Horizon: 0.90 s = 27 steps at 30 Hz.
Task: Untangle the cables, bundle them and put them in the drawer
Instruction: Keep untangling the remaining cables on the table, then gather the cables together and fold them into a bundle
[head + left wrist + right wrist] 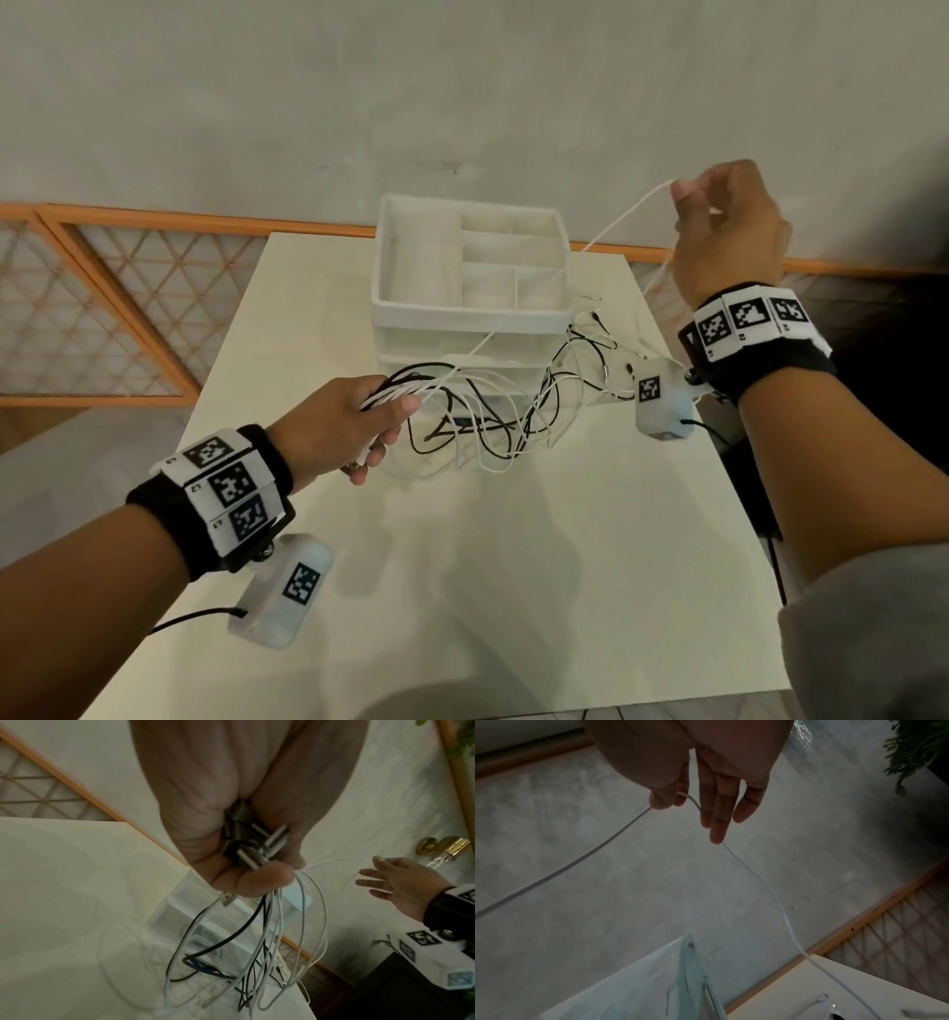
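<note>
My left hand (354,426) grips a bunch of white and black cables (493,411) by their plug ends (254,845); the loose lengths hang in a tangle onto the white table (462,565). My right hand (724,231), raised to the right, pinches one white cable (616,221) between thumb and forefinger (664,797); the other fingers are straight. That cable runs taut down to the left hand, and its other length drops to the table. Behind the tangle stands the white drawer unit (470,313), with an open divided tray on top.
A black and a white loose cable end (595,324) lie at the table's right, beside the drawer unit. An orange-framed lattice panel (102,298) runs behind the table. A plant (916,746) and a dark cabinet (401,990) stand to the right.
</note>
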Each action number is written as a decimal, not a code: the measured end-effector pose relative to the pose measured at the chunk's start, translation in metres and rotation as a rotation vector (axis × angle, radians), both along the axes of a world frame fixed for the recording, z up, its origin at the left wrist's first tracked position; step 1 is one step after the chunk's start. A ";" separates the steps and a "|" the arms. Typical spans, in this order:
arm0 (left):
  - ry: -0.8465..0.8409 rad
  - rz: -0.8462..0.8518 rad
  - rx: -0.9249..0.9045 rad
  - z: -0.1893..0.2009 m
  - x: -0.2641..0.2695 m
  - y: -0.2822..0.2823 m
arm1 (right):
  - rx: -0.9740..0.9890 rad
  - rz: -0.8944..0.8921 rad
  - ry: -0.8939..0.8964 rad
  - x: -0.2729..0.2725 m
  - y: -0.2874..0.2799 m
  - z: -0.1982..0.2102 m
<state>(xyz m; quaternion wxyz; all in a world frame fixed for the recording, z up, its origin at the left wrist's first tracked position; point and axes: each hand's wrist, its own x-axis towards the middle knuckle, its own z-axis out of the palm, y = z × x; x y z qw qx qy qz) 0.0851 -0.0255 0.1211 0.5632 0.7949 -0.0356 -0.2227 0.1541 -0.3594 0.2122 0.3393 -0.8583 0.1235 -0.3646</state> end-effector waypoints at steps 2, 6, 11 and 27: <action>-0.032 -0.020 0.021 0.004 0.003 -0.003 | -0.001 0.036 -0.016 0.004 -0.003 0.004; -0.075 0.083 -0.001 0.005 0.010 -0.006 | 0.037 0.080 0.055 0.007 -0.013 -0.018; -0.102 0.275 0.000 0.003 0.021 -0.004 | 0.066 0.118 0.146 -0.006 -0.027 -0.053; -0.079 0.295 0.043 -0.003 0.015 -0.002 | 0.180 -0.008 0.440 -0.010 -0.047 -0.072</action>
